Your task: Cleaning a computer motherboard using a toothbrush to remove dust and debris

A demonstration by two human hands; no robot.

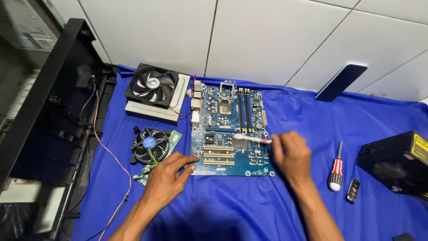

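Motherboard [229, 131], blue, lies flat at centre of a blue cloth [267, 209] spread over the bench, CPU socket and RAM slots toward the white tiled wall [267, 35], cream expansion slots toward the person. Left hand [168, 178] rests on the cloth at the board's lower-left corner, fingers loosely spread, fingertips touching the board edge, holding nothing. Right hand [292, 156] sits at the board's right edge, closed on the handle of a toothbrush [252, 139] w/ white neck & pink grip; brush head lies on the board's mid section, just above the expansion slots. L of the board: a CPU cooler [150, 145], round, black fins, blue hub, its wires trailing toward the left hand; a green RAM stick [175, 138] just beside it. Behind that, a black case fan [152, 85] sits on top of a grey optical drive [151, 114]. Far L: open black PC case [53, 102] w/ an orange wire hanging out. R of the right hand, well apart from the board: a screwdriver [336, 167] w/ red-white-black handle, a small black key fob [353, 191], & a black power supply [394, 163] at frame edge. A dark phone [341, 82] leans against the wall.
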